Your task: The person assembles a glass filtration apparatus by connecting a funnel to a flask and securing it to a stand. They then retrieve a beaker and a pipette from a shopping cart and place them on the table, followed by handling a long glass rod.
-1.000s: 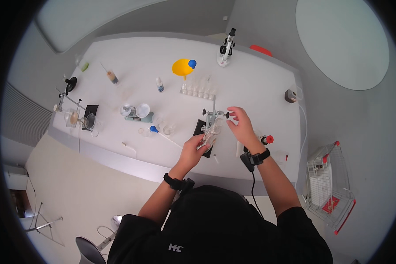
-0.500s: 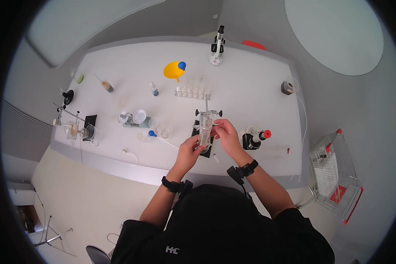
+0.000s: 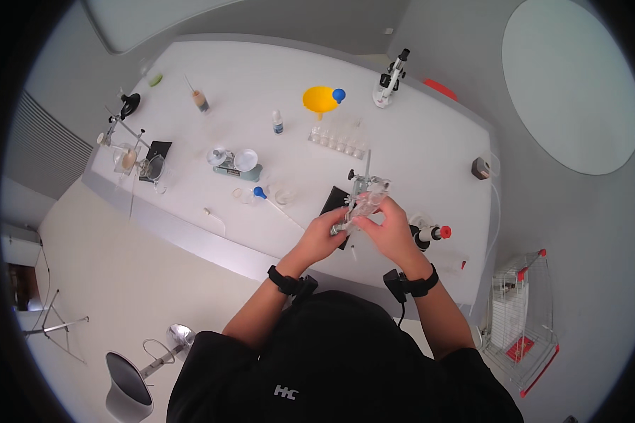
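Observation:
Both my hands hold a clear glass vessel [image 3: 366, 204], its kind too blurred to tell. It slants up and to the right in front of a metal retort stand [image 3: 369, 161] with a black base [image 3: 333, 200]. My left hand [image 3: 322, 235] is closed on its lower end, fingertips round a small fitting. Around the vessel's right side curls my right hand [image 3: 390, 229], with the thumb underneath. The stand's clamp [image 3: 358, 182] is right behind the glass; whether it still grips the vessel cannot be made out.
A microscope with a red cap [image 3: 429, 235] stands right of my right hand. Behind the stand are a test tube rack [image 3: 336, 143], a yellow funnel [image 3: 320, 99] and another microscope [image 3: 390, 81]. A balance [image 3: 238, 169] and a blue-bulbed dropper [image 3: 261, 192] lie leftward.
The whole view has shifted and turned. The glass vessel has tipped from nearly in line with the stand to a rightward slant. My right hand has moved from its side to a fuller hold.

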The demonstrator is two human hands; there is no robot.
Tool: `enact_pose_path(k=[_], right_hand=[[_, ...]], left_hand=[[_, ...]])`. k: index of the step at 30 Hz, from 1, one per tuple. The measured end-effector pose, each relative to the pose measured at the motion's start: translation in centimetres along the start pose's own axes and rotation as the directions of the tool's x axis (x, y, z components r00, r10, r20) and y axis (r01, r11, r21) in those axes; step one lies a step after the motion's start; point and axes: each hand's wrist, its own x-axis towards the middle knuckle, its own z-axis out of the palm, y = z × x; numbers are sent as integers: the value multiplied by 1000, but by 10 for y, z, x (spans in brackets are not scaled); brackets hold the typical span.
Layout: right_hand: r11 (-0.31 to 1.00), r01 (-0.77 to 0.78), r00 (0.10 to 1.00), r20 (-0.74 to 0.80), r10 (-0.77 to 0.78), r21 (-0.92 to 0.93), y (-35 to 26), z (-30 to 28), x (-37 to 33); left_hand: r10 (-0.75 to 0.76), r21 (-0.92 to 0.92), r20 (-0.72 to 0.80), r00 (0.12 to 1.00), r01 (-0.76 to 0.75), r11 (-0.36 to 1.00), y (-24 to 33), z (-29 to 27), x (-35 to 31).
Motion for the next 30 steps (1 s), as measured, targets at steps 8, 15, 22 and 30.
enact_pose_path(k=[8, 15, 22, 30], right_hand=[[999, -9, 1000, -19, 9, 38, 6, -4, -1], [999, -51, 998, 25, 51, 10, 4, -6, 1], [998, 0, 1000, -9, 1, 59, 8, -2, 2], [999, -50, 998, 24, 50, -17, 5, -6, 2]], left_hand=[[-250, -40, 11, 968, 250, 967, 18, -31, 43], [-516, -151, 330, 791, 583, 798, 26, -35, 65], [-512, -382, 620, 594, 799, 464, 15, -45, 73], [190, 179, 186, 964, -223, 958, 23, -41, 64]])
